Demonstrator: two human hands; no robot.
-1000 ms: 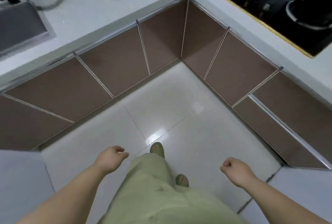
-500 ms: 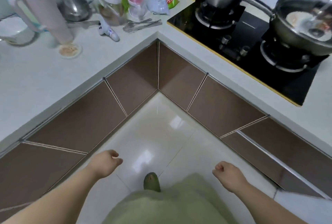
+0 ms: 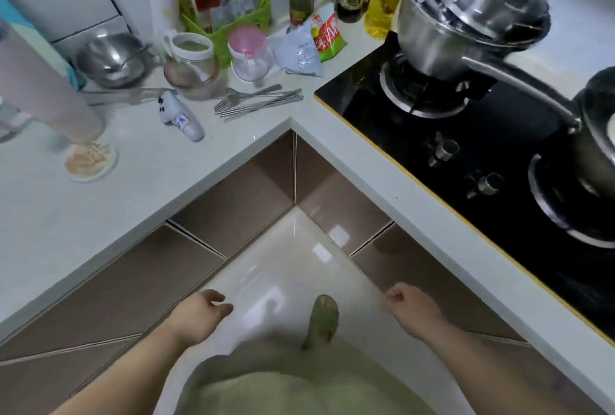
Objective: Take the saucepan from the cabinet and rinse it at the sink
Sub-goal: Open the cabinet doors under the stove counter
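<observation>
left hand [image 3: 199, 316] and right hand [image 3: 414, 309] hang empty over the floor [image 3: 286, 258], fingers loosely curled, holding nothing. brown cabinet doors [image 3: 239, 201] beneath the bench [image 3: 139, 181] stand closed. a steel saucepan [image 3: 442, 31] sits on the stove [image 3: 472, 148], well apart.

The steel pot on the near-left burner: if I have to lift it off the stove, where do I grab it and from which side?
Grip the long handle, likely with the right hand, which is empty like the left hand. It juts from the steel pot wall toward the dark pan, so come from the counter front, near its far end. Avoid the rim: other steel ware is stacked inside.
</observation>
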